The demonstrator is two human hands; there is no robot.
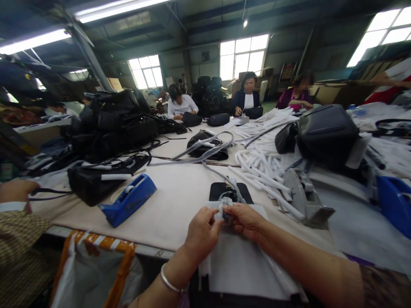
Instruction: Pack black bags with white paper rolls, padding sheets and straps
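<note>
My left hand [203, 231] and my right hand [245, 220] meet in front of me, fingers closed in a pinch on crumpled clear plastic wrap [225, 202]. The wrap is bunched around what looks like a strap end or metal fitting, mostly hidden by my fingers. Just beyond lies a black flap [215, 192] with some gold-coloured hardware. Under my hands a pale sheet [245, 265] covers a flat piece with black edges, reaching past the table's front edge. A plastic-wrapped strap [216, 171] runs away from the flap across the table.
A blue tape dispenser [131, 201] stands left, a grey one [306, 199] right. White foam tubes [261, 167] lie beyond. Black bags [118, 115] are heaped at left; another bag [327, 132] sits right. An orange-rimmed sack [93, 273] hangs below. A co-worker's sleeve [19, 235] is at left.
</note>
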